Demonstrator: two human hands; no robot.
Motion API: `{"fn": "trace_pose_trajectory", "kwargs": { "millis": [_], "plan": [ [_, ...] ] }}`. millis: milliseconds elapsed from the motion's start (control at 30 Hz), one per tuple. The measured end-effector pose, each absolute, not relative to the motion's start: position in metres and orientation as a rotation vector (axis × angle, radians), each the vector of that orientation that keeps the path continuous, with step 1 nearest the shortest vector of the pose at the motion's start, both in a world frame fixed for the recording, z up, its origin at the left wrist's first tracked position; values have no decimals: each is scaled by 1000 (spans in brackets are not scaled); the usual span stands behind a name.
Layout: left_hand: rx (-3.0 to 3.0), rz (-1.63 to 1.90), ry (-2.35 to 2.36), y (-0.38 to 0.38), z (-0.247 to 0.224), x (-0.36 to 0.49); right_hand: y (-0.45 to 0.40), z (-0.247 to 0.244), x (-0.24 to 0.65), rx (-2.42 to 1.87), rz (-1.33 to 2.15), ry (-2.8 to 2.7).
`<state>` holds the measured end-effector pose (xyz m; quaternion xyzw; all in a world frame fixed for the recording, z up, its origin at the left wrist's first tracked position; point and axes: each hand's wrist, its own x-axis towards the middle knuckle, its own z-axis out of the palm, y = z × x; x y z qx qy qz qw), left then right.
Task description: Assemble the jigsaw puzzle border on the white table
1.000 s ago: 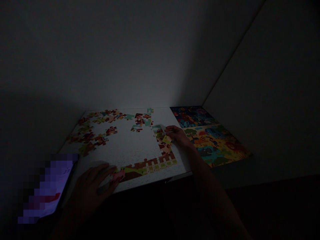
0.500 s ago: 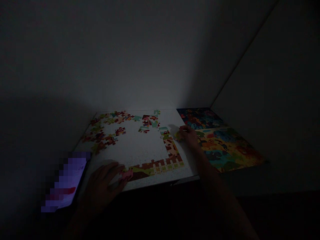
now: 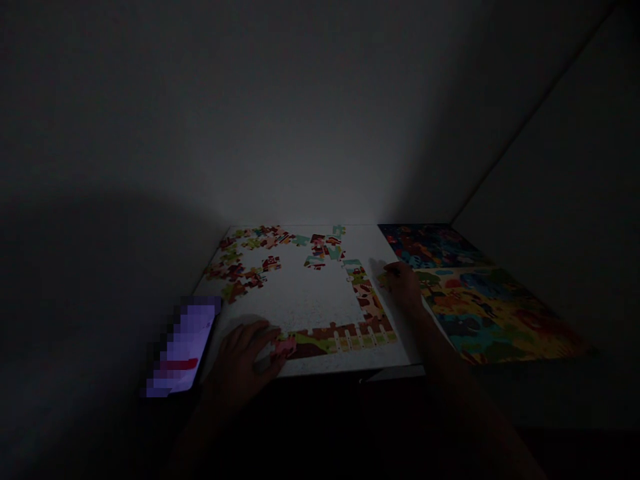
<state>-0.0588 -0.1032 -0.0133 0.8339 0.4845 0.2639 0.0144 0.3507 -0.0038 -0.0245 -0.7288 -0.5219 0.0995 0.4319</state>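
My right hand is closed in a pinch on a small yellow-green puzzle piece, held just to the right of the joined puzzle's right side. My left hand lies over the near left part of the white board, fingers stretched and apart. Its thumb and fingertips are at the pink left end of the joined puzzle border, an L-shaped run with white fence posts along the bottom. Brown and green joined pieces climb its right side.
Loose puzzle pieces cover the board's left and far edges. A few more pieces sit near the back middle. Two colourful pictures lie at right. A lit, pixelated screen stands at left. A wall rises behind; the room is dark.
The whole scene has shifted right in view as the camera turned. Both hands keep nearly the same places on the board, the right one still pinching the piece.
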Motion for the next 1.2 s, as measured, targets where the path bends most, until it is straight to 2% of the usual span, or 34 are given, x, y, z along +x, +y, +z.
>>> {"fn": "trace_pose_trajectory", "kwargs": {
  "millis": [267, 633, 867, 1033, 1200],
  "plan": [
    [2566, 734, 1516, -108, -1, -54, -7, -24, 348, -1878, 180, -1452],
    [2602, 770, 1519, -104, -16, -57, 10, -27, 348, -1899, 166, -1442],
    [2661, 769, 1571, -101, -28, -60, 54, -5, 316, -1707, 210, -1734],
    [2717, 779, 1560, -100, -30, -61, 97, 1, 290, -1758, 323, -1853],
    [2763, 846, 1536, -100, -32, -61, 133, 1, 266, -1662, 289, -2010]
  ]
}}
